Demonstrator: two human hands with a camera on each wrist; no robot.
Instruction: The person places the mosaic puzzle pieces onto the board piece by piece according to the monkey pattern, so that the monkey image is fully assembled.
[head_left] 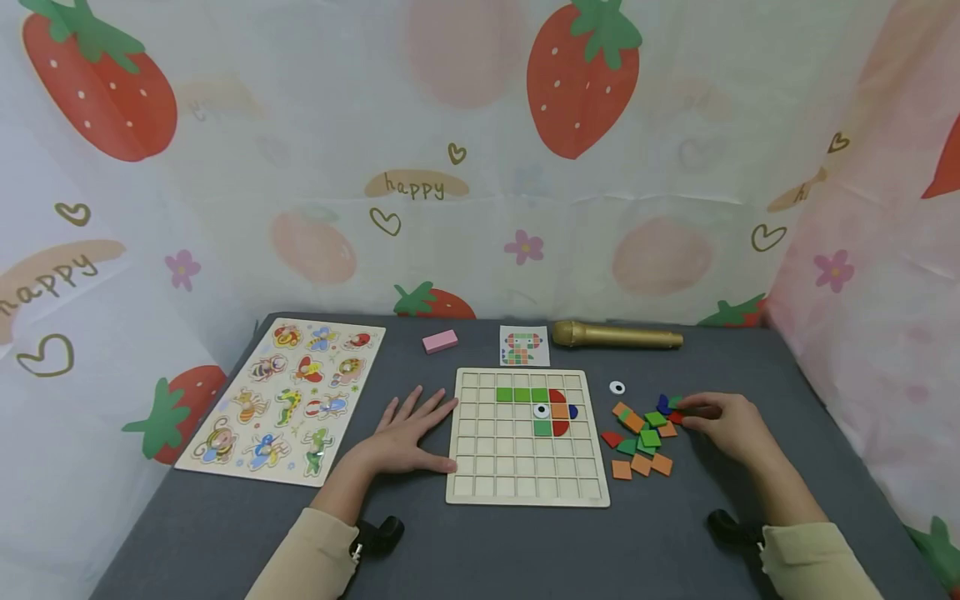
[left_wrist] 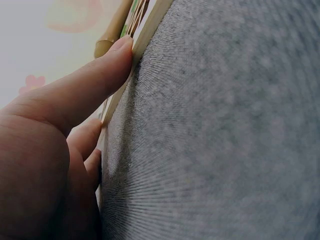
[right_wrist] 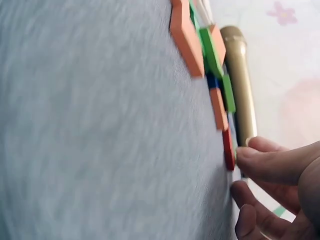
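A pale square grid board lies in the middle of the table. On it, green squares, red quarter-round pieces, an orange square, a blue piece and a round eye piece sit in cells. My left hand lies with fingers spread, its fingertips and thumb at the board's left edge; the left wrist view shows the thumb against that edge. At the far end of a loose pile, my right hand has bent fingers right beside a red piece and a green piece; I cannot tell whether it pinches either.
Loose orange, green, red and blue pieces lie right of the board, below another eye piece. Behind stand a pattern card, a gold microphone and a pink block. An insect picture board lies left.
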